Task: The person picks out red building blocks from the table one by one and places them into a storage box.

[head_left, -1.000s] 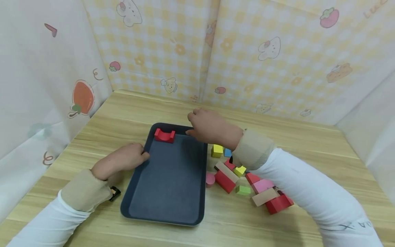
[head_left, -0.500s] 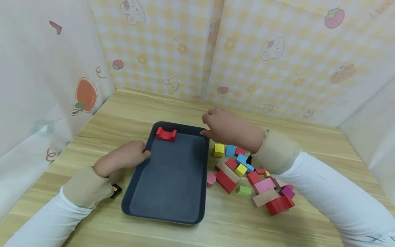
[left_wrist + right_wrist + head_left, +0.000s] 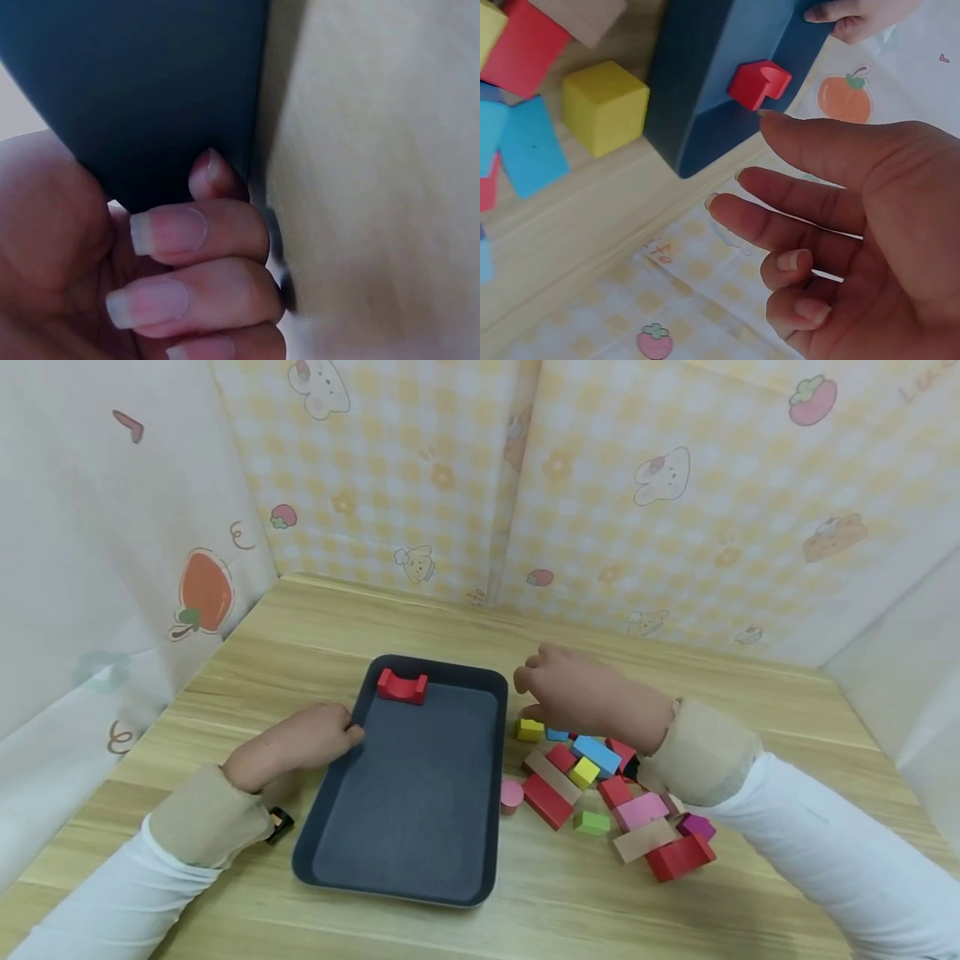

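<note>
A dark tray (image 3: pixel 405 802) lies on the wooden table, with a red arch-shaped block (image 3: pixel 402 687) in its far left corner. My left hand (image 3: pixel 303 743) holds the tray's left rim, thumb over the edge; in the left wrist view its fingers curl beside the tray wall (image 3: pixel 150 90). My right hand (image 3: pixel 573 689) hovers just beyond the tray's far right corner, above a yellow block (image 3: pixel 529 730). Nothing sits between its thumb and fingers in the right wrist view, where the yellow block (image 3: pixel 606 109) stands apart from the fingertips.
Right of the tray lies a loose heap of coloured blocks, among them a blue block (image 3: pixel 597 755), a pink cylinder (image 3: pixel 512 795), a green block (image 3: pixel 592 822) and a red block (image 3: pixel 681 857). A patterned curtain (image 3: pixel 585 527) closes off the table's back.
My right hand has moved right, from over the tray's far rim to above the yellow block. The left hand stays on the tray, and the red arch block has not moved.
</note>
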A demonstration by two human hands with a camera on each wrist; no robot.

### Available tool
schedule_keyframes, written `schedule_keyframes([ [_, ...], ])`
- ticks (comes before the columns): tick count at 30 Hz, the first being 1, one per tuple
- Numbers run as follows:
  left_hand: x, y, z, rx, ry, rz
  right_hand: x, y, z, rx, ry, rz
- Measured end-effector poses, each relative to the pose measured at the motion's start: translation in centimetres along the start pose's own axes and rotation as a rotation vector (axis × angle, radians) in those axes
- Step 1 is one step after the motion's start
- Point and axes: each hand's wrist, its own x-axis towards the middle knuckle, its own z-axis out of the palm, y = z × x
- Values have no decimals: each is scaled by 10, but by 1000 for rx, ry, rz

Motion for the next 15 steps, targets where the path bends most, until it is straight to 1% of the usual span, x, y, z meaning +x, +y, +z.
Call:
schedule_keyframes([
  [5,0,-1,0,9,2,-4,-6,5,9,56,-15,12],
  [9,1,0,1,6,1,-14,-12,10,15,79,-8,-5],
  [15,1,1,1,5,5,-15,-20,12,28,91,-95,-23],
])
